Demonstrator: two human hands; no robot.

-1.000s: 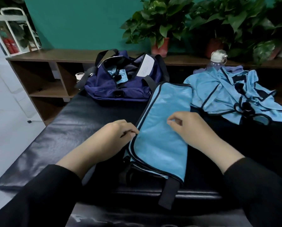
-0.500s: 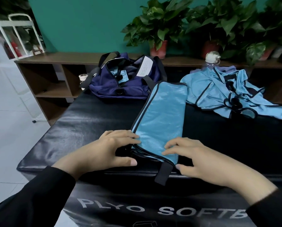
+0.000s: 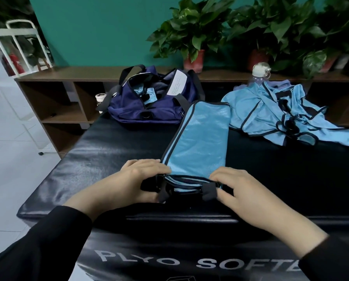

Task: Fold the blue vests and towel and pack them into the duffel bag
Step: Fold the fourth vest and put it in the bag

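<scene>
1. The folded vest (image 3: 200,138) is lying as a long narrow strip on the black mat (image 3: 100,151), running away from the fingers toward the duffel bag (image 3: 149,104); its near end is sitting between both hands.
2. The left hand (image 3: 133,185) is pinching the near-left corner, fingers on top, thumb at the edge; the right hand (image 3: 238,187) is pinching the near-right corner beside a black strap.
3. The mesh is looking light, limp and slippery; layers are likely sliding, so gripping all layers at both corners seems wisest.
4. The unfolded vests (image 3: 287,116) are waiting well beyond the right fingers.

Both hands, left hand (image 3: 137,181) and right hand (image 3: 240,191), gripping near end of folded blue vest (image 3: 200,142); duffel bag (image 3: 149,102) at eleven o'clock, loose vests (image 3: 280,112) at one.
</scene>
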